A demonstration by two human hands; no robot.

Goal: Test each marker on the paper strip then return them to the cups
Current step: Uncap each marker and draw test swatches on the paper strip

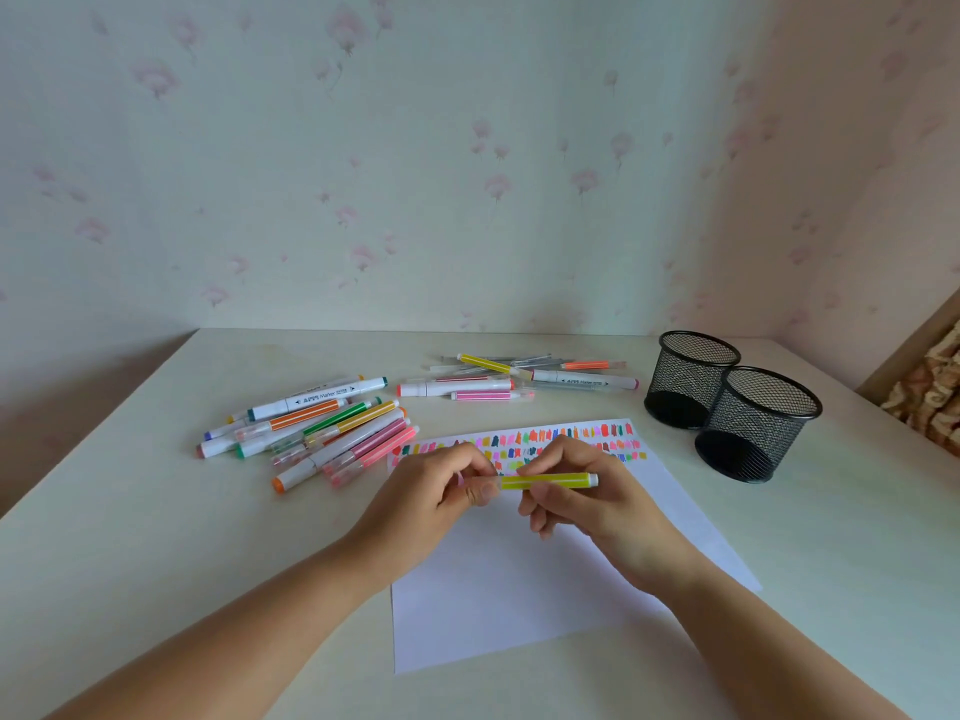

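A yellow-green marker (550,481) lies level between both hands above the white paper (519,589). My right hand (587,491) grips its barrel. My left hand (441,485) pinches its left end, where the cap is hidden by my fingers. Rows of coloured test marks (571,436) fill the far end of the paper. One pile of markers (322,428) lies left of the paper, and another group of markers (519,379) rests beyond it. Two black mesh cups (691,379) (756,426) stand at the right, both without markers.
The pale table (156,511) meets a flowered wall at the back. A wooden piece of furniture (930,387) stands past the table's right edge.
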